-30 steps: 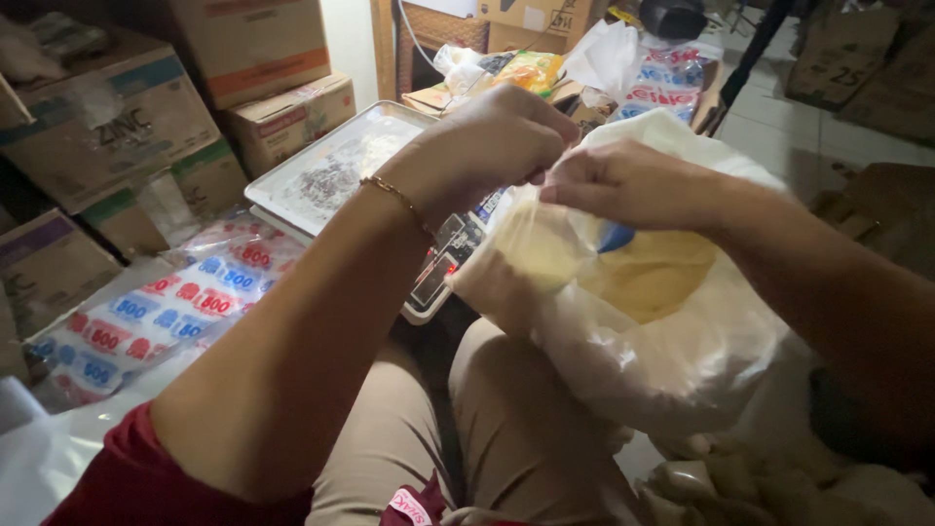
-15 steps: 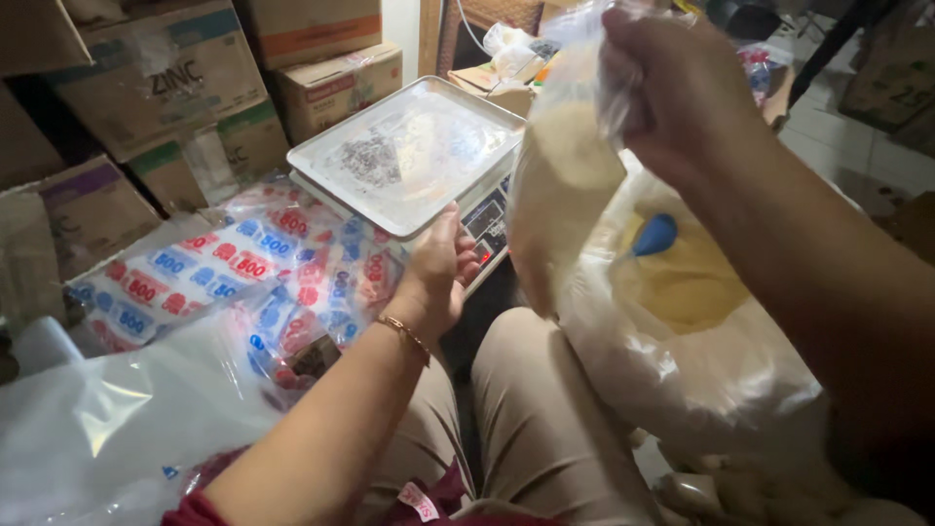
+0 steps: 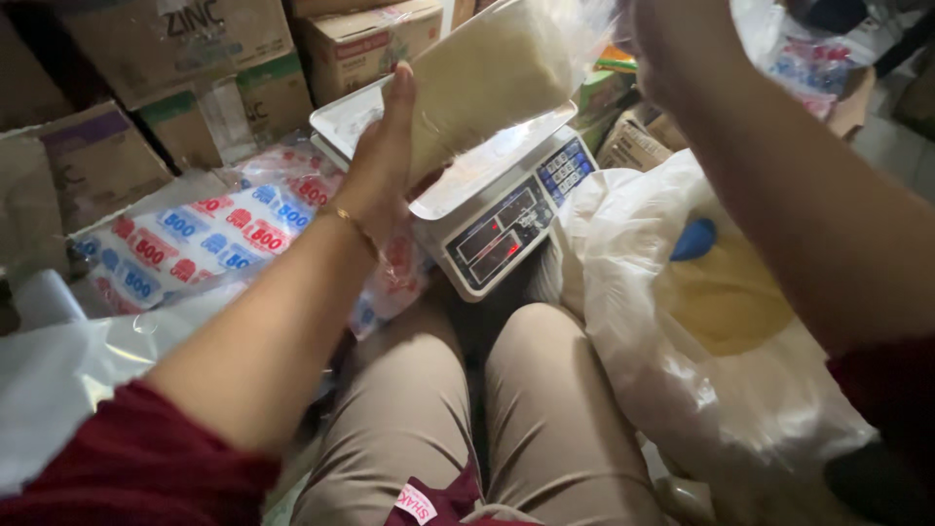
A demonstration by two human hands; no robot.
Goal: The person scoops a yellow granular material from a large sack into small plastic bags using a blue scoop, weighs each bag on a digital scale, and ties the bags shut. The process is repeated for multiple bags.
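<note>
One clear plastic bag of pale powder (image 3: 487,83) is hanging in the air above one digital scale (image 3: 497,209), its long axis running up and to the right, with the gathered neck pointing toward the upper right and the fuller end slanting down to the left over the scale's tray. Two hands are working it: the left hand (image 3: 382,156) is pressing flat and open-fingered against the bag's lower left side, while the right hand (image 3: 672,44) is clenching the bag's neck at the top. One large white sack (image 3: 682,331), holding yellowish powder and one blue scoop (image 3: 693,240), is sitting just right of the scale. One stack of printed red-and-blue packets (image 3: 195,239) is lying to the left, and several cardboard boxes (image 3: 195,58) are standing behind.
</note>
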